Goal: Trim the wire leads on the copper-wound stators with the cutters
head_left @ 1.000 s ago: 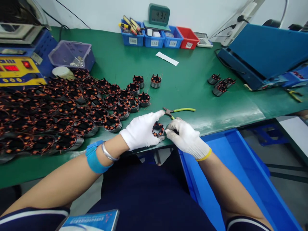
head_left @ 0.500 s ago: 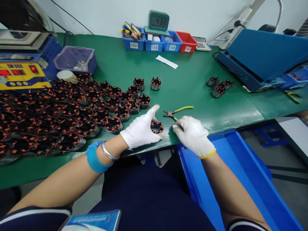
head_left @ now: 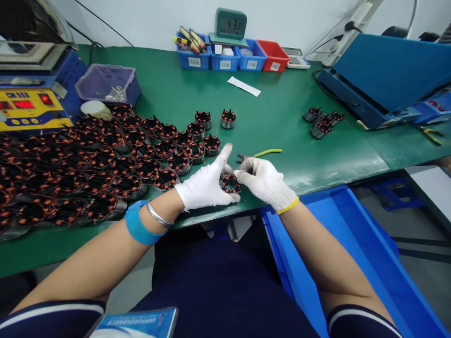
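Note:
My left hand [head_left: 202,187], in a white glove, curls its fingers around a motor stator [head_left: 230,184] at the front edge of the green bench; its thumb points up and away from the stator. Copper windings and a dark core show on the stator's top. At the stator's right rim, my gloved right hand [head_left: 267,180] is closed in a pinch; whatever lies between the fingertips is too small to make out. Just beyond that hand lies a pair of cutters [head_left: 268,152] with yellow-green handles, partly covered by it.
Many wound stators [head_left: 100,159] crowd the bench's left side, and one stator [head_left: 228,119] stands apart behind. A few stators [head_left: 321,126] sit at right near a blue machine [head_left: 391,80]. Labelled bins [head_left: 225,63] line the back. A blue crate [head_left: 338,234] is below the bench edge.
My right hand has moved left from beside the cutters to the stator's right rim, its fingers now pinched there. My left hand keeps hold of the stator in nearly the same place.

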A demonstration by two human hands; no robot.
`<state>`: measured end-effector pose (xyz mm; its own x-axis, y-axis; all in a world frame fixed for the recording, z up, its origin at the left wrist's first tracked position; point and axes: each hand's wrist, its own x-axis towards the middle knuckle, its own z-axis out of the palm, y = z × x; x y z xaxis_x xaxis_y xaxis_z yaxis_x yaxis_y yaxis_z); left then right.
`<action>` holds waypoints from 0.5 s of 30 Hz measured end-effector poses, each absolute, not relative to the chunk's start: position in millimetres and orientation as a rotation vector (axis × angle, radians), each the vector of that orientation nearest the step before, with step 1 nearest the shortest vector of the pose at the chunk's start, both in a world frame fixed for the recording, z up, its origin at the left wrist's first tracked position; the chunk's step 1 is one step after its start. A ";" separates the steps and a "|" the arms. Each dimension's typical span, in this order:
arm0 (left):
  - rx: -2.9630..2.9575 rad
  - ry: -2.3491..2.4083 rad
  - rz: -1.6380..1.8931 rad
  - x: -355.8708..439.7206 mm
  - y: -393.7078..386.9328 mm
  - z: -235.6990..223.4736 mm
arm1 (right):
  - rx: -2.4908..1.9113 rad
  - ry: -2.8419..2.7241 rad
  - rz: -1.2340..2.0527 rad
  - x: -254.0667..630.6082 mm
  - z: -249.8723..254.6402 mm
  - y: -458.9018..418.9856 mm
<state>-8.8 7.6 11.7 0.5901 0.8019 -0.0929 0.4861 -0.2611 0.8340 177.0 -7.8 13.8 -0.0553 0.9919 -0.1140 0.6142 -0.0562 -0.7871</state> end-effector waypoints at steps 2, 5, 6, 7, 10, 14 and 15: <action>1.924 1.044 0.431 -8.9 7.9 11.8 | -1.679 -1.722 0.972 174.2 13.9 -5.7; 1.940 1.073 0.405 -9.1 8.5 10.9 | -1.596 -1.705 1.065 166.9 14.0 0.2; 1.947 1.073 0.399 -9.2 8.8 10.5 | -1.571 -1.661 1.101 165.4 13.7 1.7; 1.956 1.067 0.399 -9.5 9.2 9.9 | -1.555 -1.601 1.135 164.9 13.3 2.4; 2.000 1.029 0.414 -10.2 10.5 9.0 | -1.588 -1.392 1.175 171.5 11.7 -3.6; 2.078 1.039 0.363 -9.7 11.6 12.1 | -1.801 -1.370 1.056 189.1 14.5 -29.7; 2.088 1.043 0.343 -9.4 11.7 13.4 | -1.861 -1.451 1.012 191.6 17.6 -37.3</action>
<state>-9.4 11.7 13.4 0.6296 0.7715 -0.0916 0.5666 -0.3752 0.7336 191.6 -37.3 17.6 0.1265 0.9676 -0.2187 0.5393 -0.2521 -0.8035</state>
